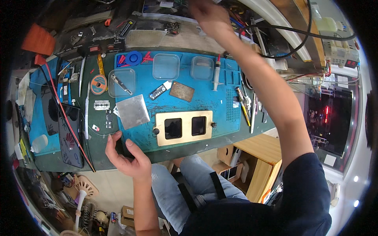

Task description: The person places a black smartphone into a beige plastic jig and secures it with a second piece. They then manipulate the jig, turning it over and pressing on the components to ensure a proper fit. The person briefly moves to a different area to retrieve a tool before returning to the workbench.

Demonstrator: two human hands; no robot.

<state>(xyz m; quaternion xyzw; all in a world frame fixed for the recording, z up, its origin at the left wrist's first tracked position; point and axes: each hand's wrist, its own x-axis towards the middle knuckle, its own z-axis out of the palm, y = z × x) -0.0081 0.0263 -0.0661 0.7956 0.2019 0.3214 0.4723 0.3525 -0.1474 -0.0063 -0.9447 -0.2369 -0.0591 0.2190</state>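
Note:
My left hand [129,158] hovers at the bench's front edge, fingers loosely bent and apart from the thumb, holding nothing. Up at the far side, my right hand [210,17] reaches over the cluttered back shelf; its fingers are dark and blurred, so any grip is hidden. On the blue work mat [157,104] lies a gold metal fixture [186,128] with two dark square windows and a black knob at each side. A silver square plate [133,111] is the thing nearest beyond my left hand. Farther back sit a brownish metal plate [182,91] and a small blade pack [159,90].
Clear plastic boxes [165,67] and a syringe [216,74] stand along the mat's back. Left are a razor blade [101,105], an orange-centred spool [99,84] and a phone [70,133]. Screwdrivers [243,106] lie right. A black cable [289,27] loops near my right arm.

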